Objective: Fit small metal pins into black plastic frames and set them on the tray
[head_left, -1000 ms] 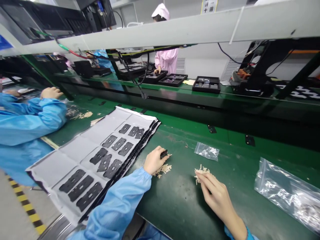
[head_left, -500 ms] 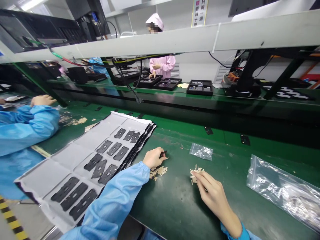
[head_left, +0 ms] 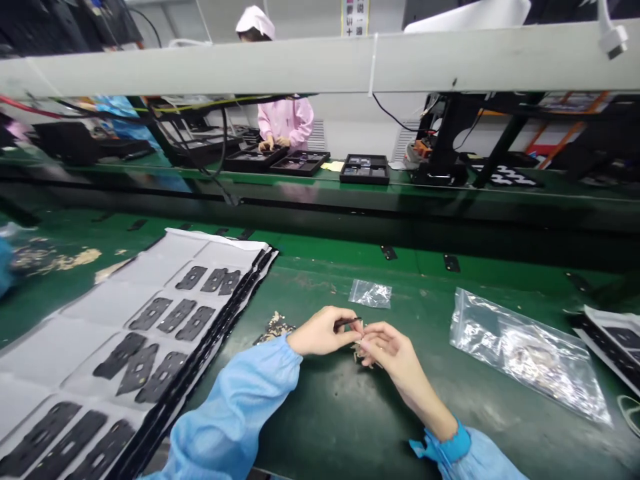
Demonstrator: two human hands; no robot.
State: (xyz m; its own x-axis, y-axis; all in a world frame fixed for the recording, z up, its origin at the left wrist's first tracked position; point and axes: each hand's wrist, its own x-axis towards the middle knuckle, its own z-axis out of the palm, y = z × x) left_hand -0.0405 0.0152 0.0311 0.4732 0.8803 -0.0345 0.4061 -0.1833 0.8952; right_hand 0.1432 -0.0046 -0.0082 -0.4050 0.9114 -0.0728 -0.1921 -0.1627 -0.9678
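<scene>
My left hand (head_left: 325,331) is closed in a pinch on a thin dark piece (head_left: 346,323), seen nearly edge-on; its kind is unclear. My right hand (head_left: 395,350) meets it fingertip to fingertip, thumb and finger pressed together. Whatever the right hand pinches is too small to make out. Just beneath the fingers lies a heap of small beige strips (head_left: 359,355), partly covered by the right hand. Beside my left wrist is another pile of beige and dark bits (head_left: 279,325). To the left, a white sheet-lined tray (head_left: 95,303) bears several flat black plates (head_left: 153,313).
A small clear bag (head_left: 370,293) lies beyond my hands, and a larger zip bag (head_left: 530,360) to the right. Black pieces (head_left: 451,263) lie along the bench's far strip. A grey rail (head_left: 310,67) crosses overhead. Across the line, a person in pink (head_left: 285,123) works at black trays (head_left: 300,162).
My left hand, still holding the dark piece, has moved right, away from its pile. My hands are now together over the right heap. The view has swung to the right.
</scene>
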